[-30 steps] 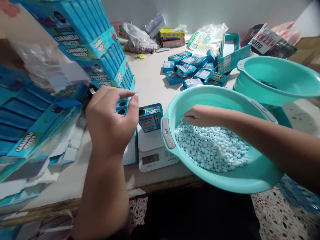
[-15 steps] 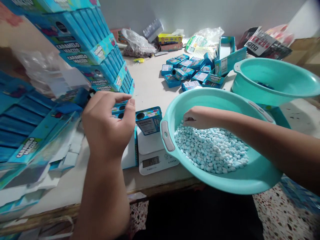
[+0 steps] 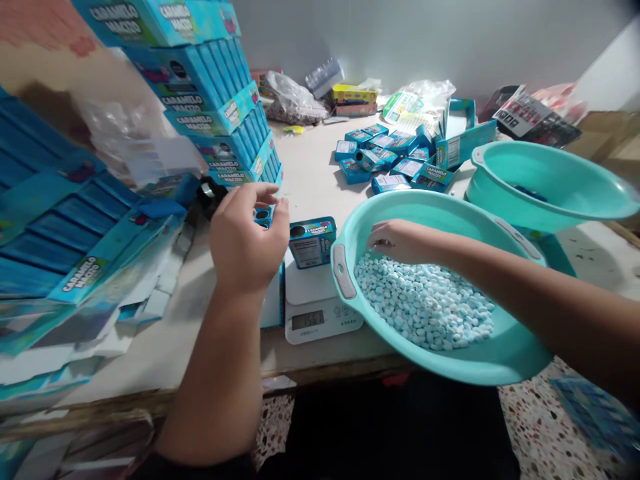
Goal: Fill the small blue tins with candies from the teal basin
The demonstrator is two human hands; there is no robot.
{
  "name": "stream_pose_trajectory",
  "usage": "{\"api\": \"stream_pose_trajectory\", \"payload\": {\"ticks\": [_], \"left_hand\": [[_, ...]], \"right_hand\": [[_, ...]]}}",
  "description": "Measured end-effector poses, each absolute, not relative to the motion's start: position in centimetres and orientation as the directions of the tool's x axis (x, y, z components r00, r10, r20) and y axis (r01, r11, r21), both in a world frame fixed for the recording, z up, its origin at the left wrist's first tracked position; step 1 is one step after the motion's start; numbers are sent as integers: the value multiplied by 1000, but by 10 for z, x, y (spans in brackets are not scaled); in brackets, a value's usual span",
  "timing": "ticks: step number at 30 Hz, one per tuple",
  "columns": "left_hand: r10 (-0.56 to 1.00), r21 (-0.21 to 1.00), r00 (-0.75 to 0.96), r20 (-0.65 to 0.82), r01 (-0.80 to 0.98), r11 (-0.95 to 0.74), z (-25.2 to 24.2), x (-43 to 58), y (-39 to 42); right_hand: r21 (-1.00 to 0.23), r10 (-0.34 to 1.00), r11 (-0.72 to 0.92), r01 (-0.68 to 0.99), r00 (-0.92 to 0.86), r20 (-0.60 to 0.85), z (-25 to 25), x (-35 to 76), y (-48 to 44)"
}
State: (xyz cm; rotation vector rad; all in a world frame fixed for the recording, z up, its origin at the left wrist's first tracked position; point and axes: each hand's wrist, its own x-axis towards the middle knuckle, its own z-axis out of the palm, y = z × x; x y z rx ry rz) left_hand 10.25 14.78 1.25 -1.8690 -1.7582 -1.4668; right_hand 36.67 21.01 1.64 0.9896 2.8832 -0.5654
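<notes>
On the white digital scale (image 3: 324, 323) stands a small blue candy box (image 3: 313, 245) with a round hole in its top. Just left of it, my left hand (image 3: 253, 233) hovers with thumb and forefinger apart and nothing between them. More small boxes are partly hidden behind that hand. The turquoise bowl (image 3: 430, 365) beside the scale holds many pale blue and white candies (image 3: 425, 300). Inside the bowl, over the candies' far left edge, my right hand (image 3: 393, 241) has its fingers curled together; whatever they may hold is hidden.
Stacked display trays (image 3: 220, 107) of blue boxes rise at the left. Loose blue boxes (image 3: 385, 153) are scattered behind the bowl. A second turquoise bowl (image 3: 550, 200) stands at the right. Plastic bags (image 3: 295, 100) lie near the wall.
The view has shifted, so most things appear farther right and slightly lower. My left hand's thumb and forefinger have parted somewhat. My right hand stays in the bowl.
</notes>
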Motion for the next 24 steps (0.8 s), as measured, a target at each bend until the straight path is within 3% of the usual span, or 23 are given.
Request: {"api": "stream_pose_trajectory", "payload": {"ticks": [4, 13, 24], "left_hand": [[652, 581, -317, 689, 780, -234, 10, 98, 150], [684, 528, -230, 692, 808, -262, 11, 101, 150], [681, 465, -179, 710, 845, -263, 16, 102, 145]], "right_hand": [[-323, 534, 747, 581, -814, -229, 8, 354, 189], [-291, 587, 673, 680, -730, -350, 11, 341, 183], [-648, 712, 385, 657, -659, -244, 24, 376, 219]]}}
